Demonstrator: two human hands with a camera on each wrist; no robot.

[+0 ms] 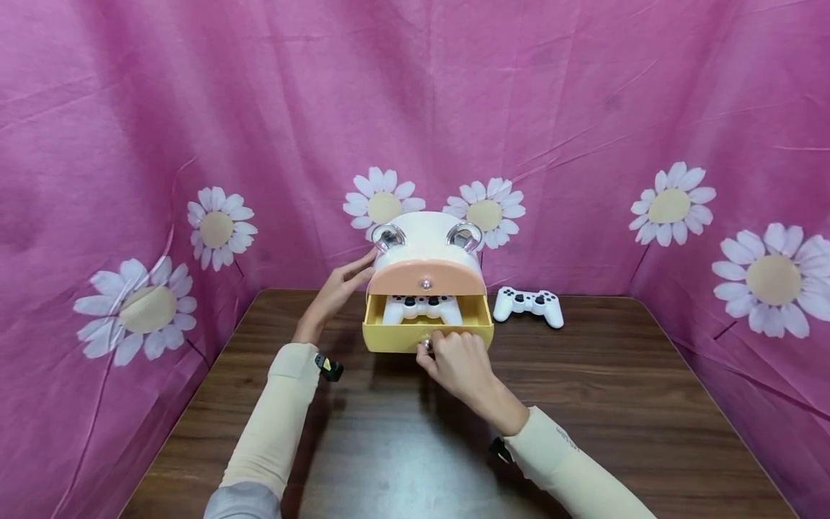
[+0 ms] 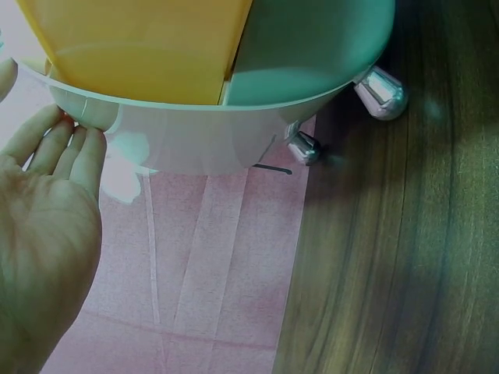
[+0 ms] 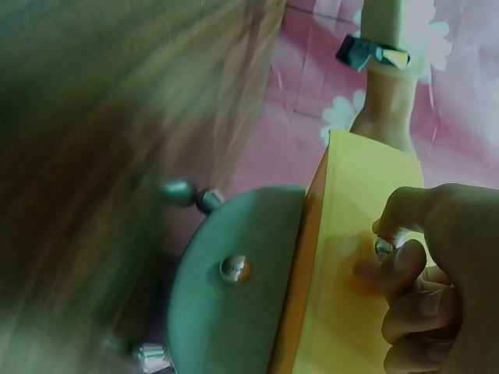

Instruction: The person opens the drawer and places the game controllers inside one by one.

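Observation:
A small drawer cabinet [image 1: 424,239] with a rounded white top and two shiny eye-like knobs stands at the middle back of the table. Its yellow drawer [image 1: 392,339] is pulled out, and a white game controller [image 1: 423,310] lies inside. At the drawer's front, my right hand [image 1: 462,364] pinches the small round knob [image 3: 383,247] between thumb and finger. My left hand [image 1: 336,297] has its straight fingers against the cabinet's white side [image 2: 203,140]. Above the yellow drawer, the peach drawer [image 1: 402,277] is shut. The right wrist view shows a green lower drawer [image 3: 226,312].
A second white game controller [image 1: 529,306] lies on the wooden table [image 1: 583,404], just right of the cabinet. Silver legs [image 2: 382,93] lift the cabinet off the tabletop. A pink cloth [image 1: 292,108] with daisies hangs behind and at both sides.

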